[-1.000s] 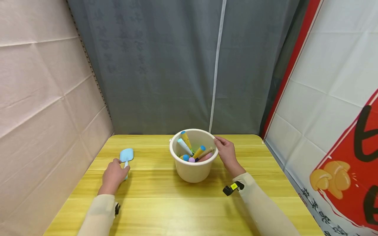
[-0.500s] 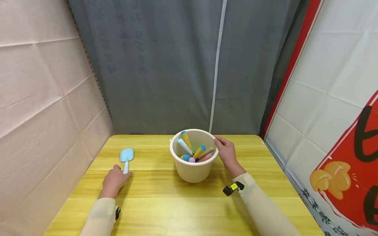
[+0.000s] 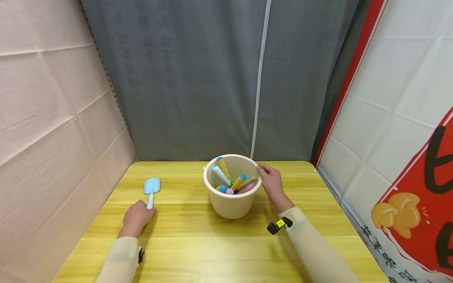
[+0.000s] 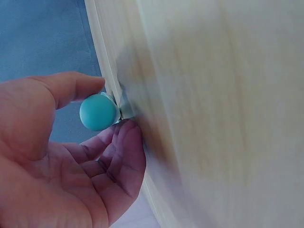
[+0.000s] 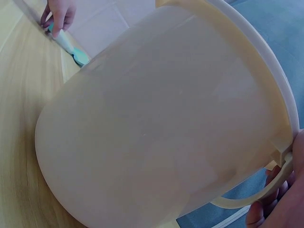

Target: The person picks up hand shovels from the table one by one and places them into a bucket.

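Note:
A light-blue toy shovel (image 3: 151,186) lies on the table at the left in the head view, blade pointing away. My left hand (image 3: 137,217) is at its handle end, thumb on one side and curled fingers on the other. The rounded teal handle end (image 4: 99,112) shows between them in the left wrist view. A cream bucket (image 3: 231,206) stands upright at mid-table, and my right hand (image 3: 271,185) grips its rim on the right. In the right wrist view, fingers (image 5: 256,213) of that hand are beside the bucket's curved carrying handle (image 5: 237,203).
Inside the bucket are several stick-like things, including a yellow one with a blue end (image 3: 238,182) and a white one (image 3: 221,175). The wooden table (image 3: 198,251) ends at a grey curtain (image 3: 194,98). Pale sheets (image 3: 60,137) hang at both sides.
My left hand has slid slightly back toward the handle's end, and its fingers have drawn in around it. The shovel, the bucket and the right hand stay in place.

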Tool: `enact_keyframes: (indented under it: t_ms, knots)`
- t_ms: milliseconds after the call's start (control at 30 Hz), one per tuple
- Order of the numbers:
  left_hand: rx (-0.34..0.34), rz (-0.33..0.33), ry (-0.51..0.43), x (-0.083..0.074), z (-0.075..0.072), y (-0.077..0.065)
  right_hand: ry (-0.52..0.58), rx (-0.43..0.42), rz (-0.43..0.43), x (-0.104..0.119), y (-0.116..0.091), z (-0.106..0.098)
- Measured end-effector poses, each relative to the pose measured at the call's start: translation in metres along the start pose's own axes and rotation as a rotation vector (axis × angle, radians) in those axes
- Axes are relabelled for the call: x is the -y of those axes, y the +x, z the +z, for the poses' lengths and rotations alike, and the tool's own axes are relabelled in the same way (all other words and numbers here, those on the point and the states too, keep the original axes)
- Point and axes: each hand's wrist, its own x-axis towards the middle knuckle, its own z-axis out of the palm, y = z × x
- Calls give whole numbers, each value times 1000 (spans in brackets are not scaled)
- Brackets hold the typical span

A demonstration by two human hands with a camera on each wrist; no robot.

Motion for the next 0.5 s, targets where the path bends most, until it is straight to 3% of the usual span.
enact_keyframes:
  t_ms: [300, 500]
  knots:
    - [-27, -12, -22, 3, 0, 0, -12, 6, -2, -1, 0, 0]
    - [-191, 14, -40, 4, -5, 5, -5, 6, -4, -1, 1, -1]
